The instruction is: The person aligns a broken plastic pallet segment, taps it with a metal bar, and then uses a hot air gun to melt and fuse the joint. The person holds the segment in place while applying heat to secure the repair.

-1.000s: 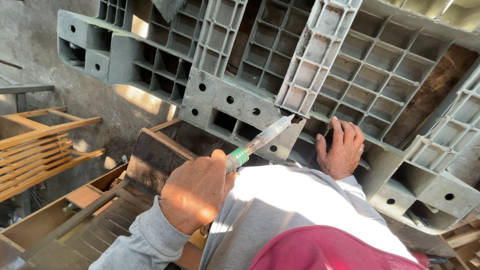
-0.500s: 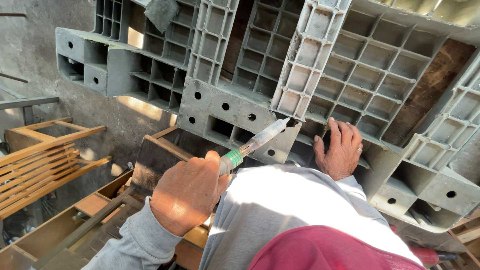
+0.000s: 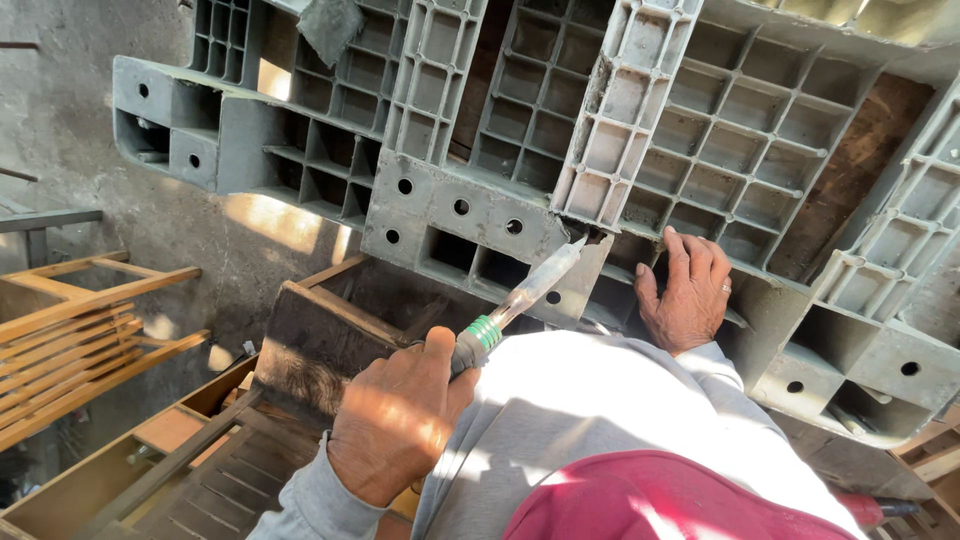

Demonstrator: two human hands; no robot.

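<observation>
My left hand (image 3: 398, 425) is closed around the dark handle of a chisel (image 3: 520, 295) that has a green collar and a long metal blade. The blade points up and to the right, and its tip touches the edge of a grey plastic pallet (image 3: 470, 215) turned with its ribbed underside towards me. My right hand (image 3: 690, 292) lies flat on the pallet's rim, fingers spread, just right of the chisel tip. Both arms wear grey sleeves.
More grey pallets (image 3: 880, 300) lean to the right and behind. A dark wooden box (image 3: 320, 345) stands under my left hand, and wooden slatted frames (image 3: 70, 340) lie at the left on the concrete floor (image 3: 60, 120). A red-handled tool (image 3: 875, 510) lies at the lower right.
My left hand with the chisel has dropped slightly lower in view while the tip stays at the pallet edge. My right hand has kept its place.
</observation>
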